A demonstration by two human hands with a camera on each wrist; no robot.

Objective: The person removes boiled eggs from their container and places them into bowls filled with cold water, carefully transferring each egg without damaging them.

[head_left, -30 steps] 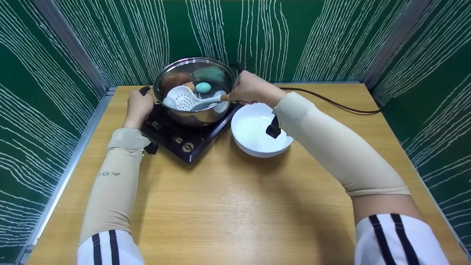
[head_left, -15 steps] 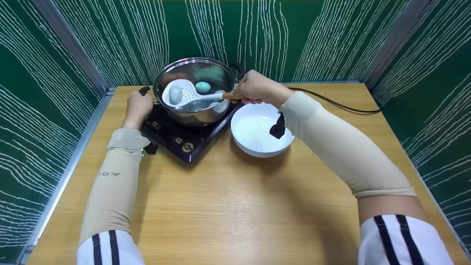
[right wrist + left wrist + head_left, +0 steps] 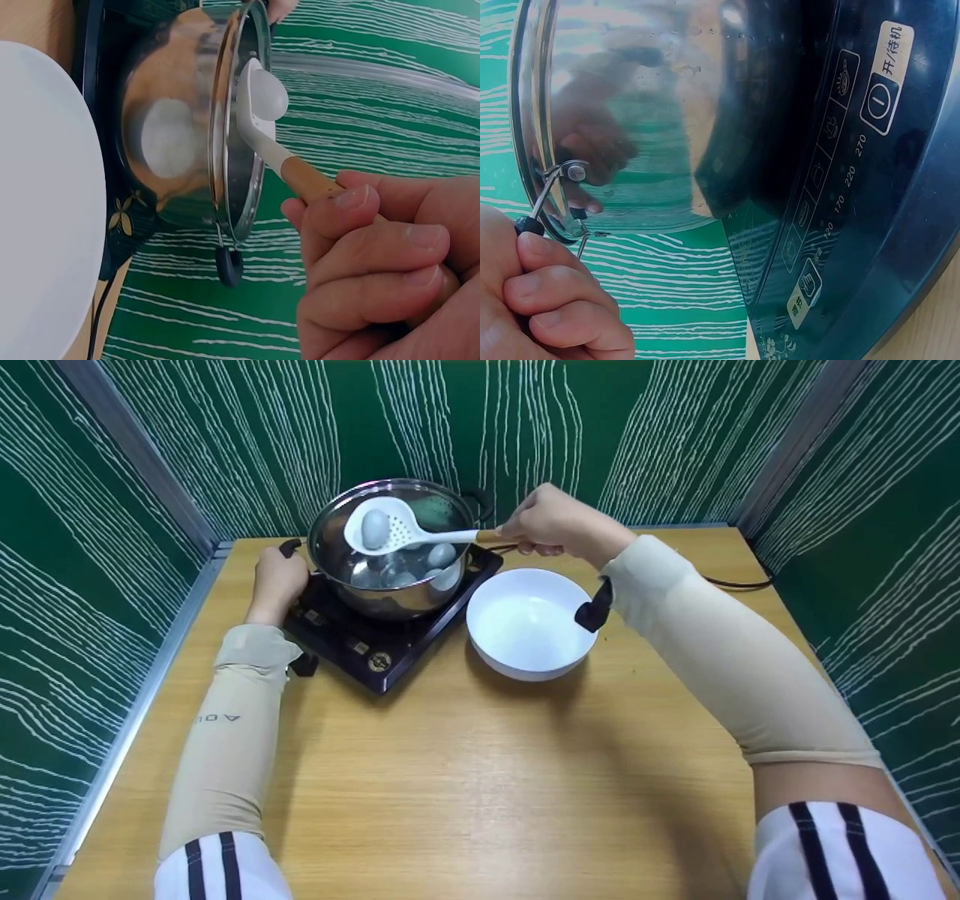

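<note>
A steel pot (image 3: 390, 585) stands on a black induction cooker (image 3: 360, 641) at the back left of the table. My left hand (image 3: 276, 577) grips the pot's black side handle (image 3: 526, 225). My right hand (image 3: 551, 521) holds the wooden handle of a white slotted spoon (image 3: 390, 529), lifted above the pot's rim. A pale blue egg (image 3: 374, 529) lies in the spoon's bowl. Other pale eggs (image 3: 441, 555) sit down inside the pot. In the right wrist view the spoon (image 3: 262, 101) hovers over the pot rim (image 3: 225, 120).
A white bowl (image 3: 525, 624) stands just right of the cooker, under my right forearm. A black cable (image 3: 731, 581) runs along the back right of the wooden table (image 3: 480, 780). Green patterned walls (image 3: 90, 585) close in the left, back and right sides.
My right hand has raised the spoon out of the pot with a pale blue egg on it and drawn it up and right. The left hand stays on the handle.
</note>
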